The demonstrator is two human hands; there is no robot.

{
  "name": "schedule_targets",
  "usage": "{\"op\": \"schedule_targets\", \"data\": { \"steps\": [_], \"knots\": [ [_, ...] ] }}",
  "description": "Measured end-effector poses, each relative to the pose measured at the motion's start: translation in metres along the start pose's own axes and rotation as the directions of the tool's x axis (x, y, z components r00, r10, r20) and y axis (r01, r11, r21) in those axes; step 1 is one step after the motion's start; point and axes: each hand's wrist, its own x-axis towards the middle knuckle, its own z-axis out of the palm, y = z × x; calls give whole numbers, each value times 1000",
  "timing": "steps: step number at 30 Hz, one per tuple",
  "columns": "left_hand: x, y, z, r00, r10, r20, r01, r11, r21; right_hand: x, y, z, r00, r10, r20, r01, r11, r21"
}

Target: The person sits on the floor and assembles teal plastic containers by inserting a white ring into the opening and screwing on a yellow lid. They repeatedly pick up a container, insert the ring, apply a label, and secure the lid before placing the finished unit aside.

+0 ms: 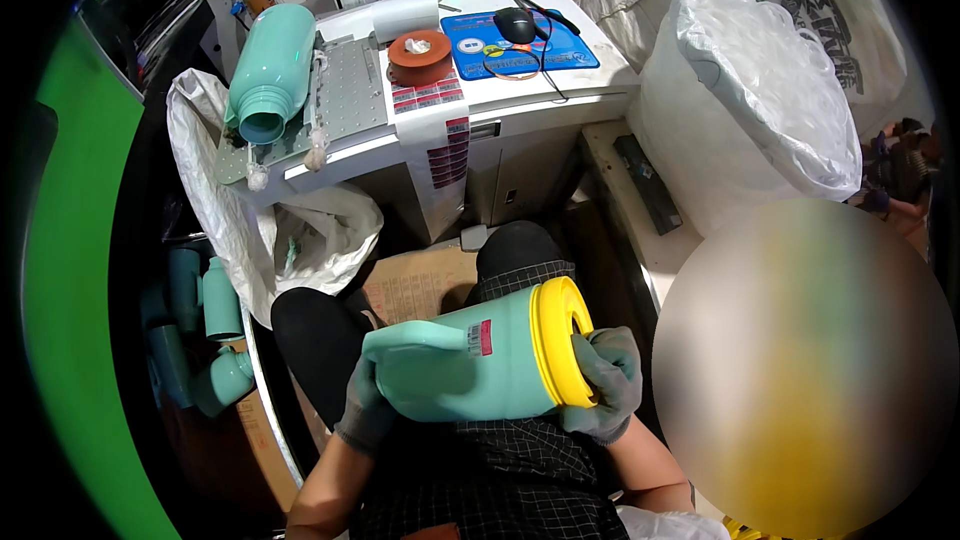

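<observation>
A large teal mug lies on its side across my lap, its handle facing up. It wears a yellow ring-shaped lid on its right end and a small red and white sticker beside the handle. In a grey glove, my left hand is closed around the base end, partly hidden by the mug. My right hand, also gloved, grips the lid's rim, its fingers curled over the edge.
Ahead stands a white machine table with a teal bottle on a perforated plate, an orange tape roll, a hanging label strip and a computer mouse. White sacks flank it. Teal vessels lie at left. A blurred disc covers the lower right.
</observation>
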Motion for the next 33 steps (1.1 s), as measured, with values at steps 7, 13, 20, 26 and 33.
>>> {"op": "schedule_targets", "data": {
  "steps": [7,13,20,26,33],
  "knots": [
    [-24,15,35,866,498,34,-426,701,572,-4,-11,22,969,193,-154,-183,980,77],
    [-71,48,143,766,619,171,-506,418,755,-3,-1,-6,417,905,89,-633,219,742],
    [-3,-3,129,441,581,684,-874,105,474,-80,31,-119,686,585,-433,-568,802,185],
    [4,3,138,600,268,754,-783,1,622,-224,39,-373,655,88,-751,-746,-83,-661],
    [4,64,112,487,587,647,-594,-321,737,-193,102,-313,692,152,-706,-720,220,-659]
  ]
}}
